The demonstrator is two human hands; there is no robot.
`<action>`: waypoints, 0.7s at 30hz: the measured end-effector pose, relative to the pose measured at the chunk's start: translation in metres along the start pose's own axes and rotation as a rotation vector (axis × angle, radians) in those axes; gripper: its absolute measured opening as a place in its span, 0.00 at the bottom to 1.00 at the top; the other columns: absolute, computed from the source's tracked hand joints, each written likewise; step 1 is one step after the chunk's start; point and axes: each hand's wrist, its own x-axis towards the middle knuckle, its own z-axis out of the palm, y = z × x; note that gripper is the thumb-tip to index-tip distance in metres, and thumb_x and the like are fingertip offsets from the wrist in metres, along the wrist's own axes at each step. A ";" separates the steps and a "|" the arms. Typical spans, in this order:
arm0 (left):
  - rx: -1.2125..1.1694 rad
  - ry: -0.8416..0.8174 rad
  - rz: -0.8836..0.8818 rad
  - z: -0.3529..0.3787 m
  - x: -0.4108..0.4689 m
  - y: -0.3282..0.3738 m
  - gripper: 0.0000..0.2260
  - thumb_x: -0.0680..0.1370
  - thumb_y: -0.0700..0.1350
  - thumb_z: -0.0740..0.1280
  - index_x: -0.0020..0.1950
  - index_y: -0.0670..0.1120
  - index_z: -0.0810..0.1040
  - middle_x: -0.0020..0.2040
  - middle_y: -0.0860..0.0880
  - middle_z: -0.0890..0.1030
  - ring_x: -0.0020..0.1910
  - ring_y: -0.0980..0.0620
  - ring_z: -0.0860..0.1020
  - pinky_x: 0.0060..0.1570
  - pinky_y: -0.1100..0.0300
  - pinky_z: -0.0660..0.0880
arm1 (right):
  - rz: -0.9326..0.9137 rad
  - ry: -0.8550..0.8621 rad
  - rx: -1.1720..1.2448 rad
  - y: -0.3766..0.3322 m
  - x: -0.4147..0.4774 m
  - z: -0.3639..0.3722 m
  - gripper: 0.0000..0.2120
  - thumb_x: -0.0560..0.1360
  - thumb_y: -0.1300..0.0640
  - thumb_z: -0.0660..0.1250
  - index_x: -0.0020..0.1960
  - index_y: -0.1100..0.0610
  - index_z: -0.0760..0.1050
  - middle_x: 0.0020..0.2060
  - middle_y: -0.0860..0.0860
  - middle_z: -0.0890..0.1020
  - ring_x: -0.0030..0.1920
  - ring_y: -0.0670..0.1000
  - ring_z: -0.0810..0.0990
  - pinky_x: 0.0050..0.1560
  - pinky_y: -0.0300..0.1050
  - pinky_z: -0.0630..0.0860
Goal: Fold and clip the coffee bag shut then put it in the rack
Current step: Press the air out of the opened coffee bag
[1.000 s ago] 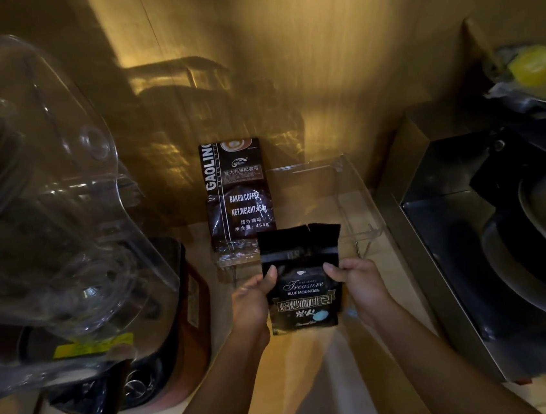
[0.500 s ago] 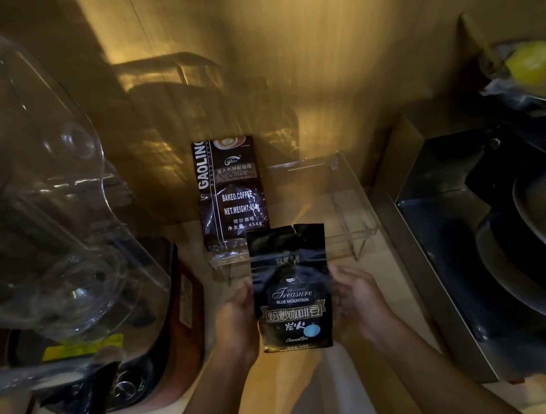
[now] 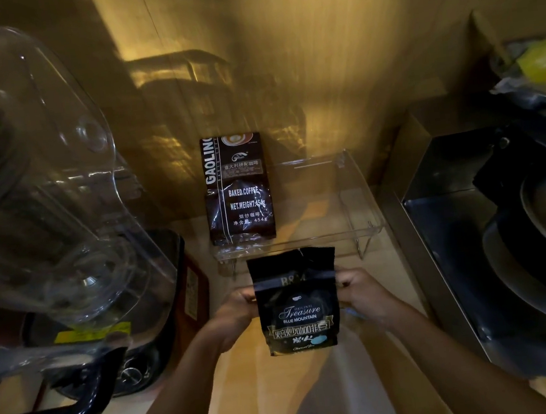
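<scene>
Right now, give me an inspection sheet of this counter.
Surface: pale wooden counter, dimly lit.
Job's things: black coffee bag held upright, top unfolded; clear rack behind it; no clip seen.
Clutter: brown coffee bag standing at the rack's left end.
Hands: left hand and right hand grip the black bag's sides.
Cables: nothing seen.
Surroundings: blender jar at left, steel appliance at right.

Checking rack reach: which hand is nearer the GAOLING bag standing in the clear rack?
Left. The left hand grips the Treasure bag just below the GAOLING bag; the right hand grips its opposite edge, farther to the right.
</scene>
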 end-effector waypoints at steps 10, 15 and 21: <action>-0.136 0.122 0.197 0.018 -0.011 0.004 0.09 0.67 0.35 0.67 0.43 0.43 0.83 0.38 0.52 0.86 0.39 0.54 0.82 0.39 0.65 0.78 | -0.075 0.060 0.066 0.008 0.001 -0.005 0.19 0.69 0.75 0.63 0.35 0.54 0.83 0.31 0.48 0.86 0.34 0.49 0.83 0.33 0.39 0.80; -0.105 0.038 0.164 0.016 -0.022 0.008 0.10 0.74 0.33 0.60 0.52 0.42 0.77 0.47 0.48 0.84 0.50 0.51 0.81 0.48 0.62 0.77 | -0.128 -0.035 -0.062 0.006 -0.011 -0.011 0.10 0.72 0.72 0.62 0.47 0.63 0.80 0.36 0.46 0.86 0.40 0.46 0.83 0.39 0.37 0.78; -0.358 -0.092 0.142 0.011 -0.035 0.017 0.22 0.63 0.29 0.65 0.54 0.42 0.67 0.50 0.45 0.82 0.53 0.44 0.78 0.50 0.50 0.75 | -0.041 -0.279 0.098 -0.002 -0.025 -0.012 0.24 0.61 0.72 0.64 0.55 0.59 0.74 0.42 0.46 0.86 0.44 0.45 0.83 0.35 0.34 0.77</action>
